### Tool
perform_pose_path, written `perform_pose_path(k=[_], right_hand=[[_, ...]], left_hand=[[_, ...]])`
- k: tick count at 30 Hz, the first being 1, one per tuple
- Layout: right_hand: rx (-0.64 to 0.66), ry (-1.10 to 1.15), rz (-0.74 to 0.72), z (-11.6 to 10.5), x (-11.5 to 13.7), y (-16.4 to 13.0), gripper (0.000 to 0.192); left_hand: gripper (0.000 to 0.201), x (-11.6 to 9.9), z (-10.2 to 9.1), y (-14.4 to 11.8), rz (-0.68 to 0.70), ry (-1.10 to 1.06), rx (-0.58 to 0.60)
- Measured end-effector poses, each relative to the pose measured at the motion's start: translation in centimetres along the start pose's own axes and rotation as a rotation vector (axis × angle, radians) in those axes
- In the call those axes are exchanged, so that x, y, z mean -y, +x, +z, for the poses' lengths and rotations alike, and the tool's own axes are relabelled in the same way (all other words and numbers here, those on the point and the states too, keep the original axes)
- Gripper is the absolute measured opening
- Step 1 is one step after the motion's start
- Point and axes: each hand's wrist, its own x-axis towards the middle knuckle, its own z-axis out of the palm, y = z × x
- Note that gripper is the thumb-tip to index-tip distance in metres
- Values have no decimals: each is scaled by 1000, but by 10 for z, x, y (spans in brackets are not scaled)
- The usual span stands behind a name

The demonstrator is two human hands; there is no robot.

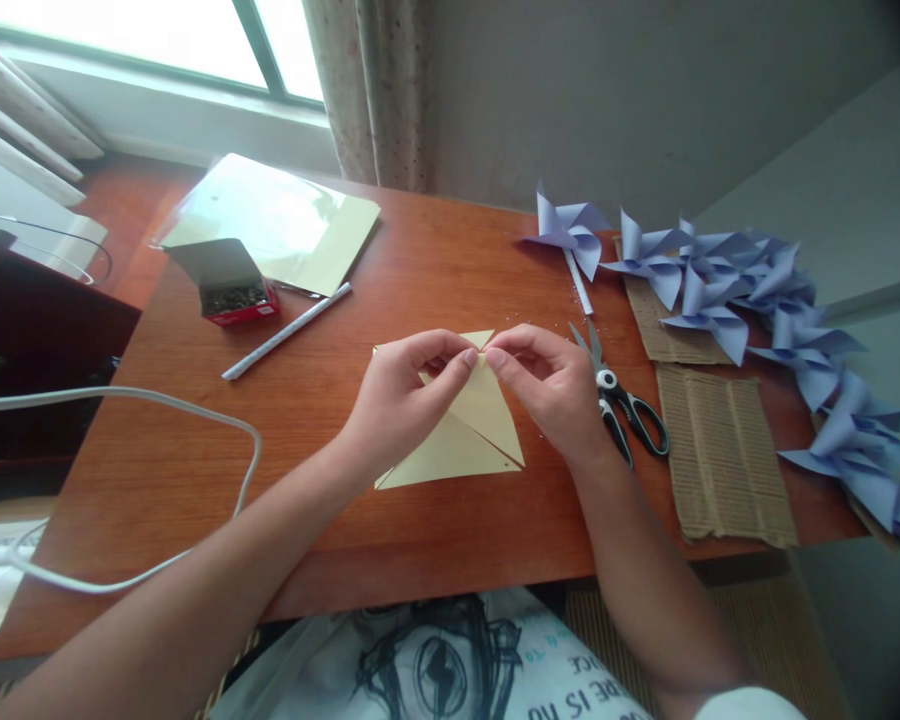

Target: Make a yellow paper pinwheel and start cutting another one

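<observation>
A square of pale yellow paper [450, 455], slit inward from its corners, lies on the wooden table in front of me. My left hand [420, 375] pinches the paper near its far edge between thumb and forefinger. Close beside it, my right hand [544, 378] pinches the same far part, the two sets of fingertips nearly touching. A small dark hole shows near the sheet's near right corner. The fingers hide the exact spot being pinched. Just right of my right hand lie scissors [607, 385] with black and white handles, blades apart.
Several finished purple paper pinwheels [709, 305] crowd the right side, by corrugated cardboard pieces [724, 455]. One pinwheel [570, 232] on a white stick lies at the back. At left are a rolled paper stick [289, 330], an opened red box [240, 300], packaged yellow paper [352, 235] and a white cable [187, 405].
</observation>
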Motion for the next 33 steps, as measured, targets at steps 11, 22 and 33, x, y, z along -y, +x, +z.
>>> perform_pose_path(k=[11,22,33], right_hand=[[0,-106,-68,-1,4,0,7],[-13,-219,-129,0,7,0,7],[-13,-327,-205,0,9,-1,9]], left_hand=[[21,1,0,0,15,21,7],[21,1,0,0,14,5,0],[16,-3,2,-1,15,13,-10]])
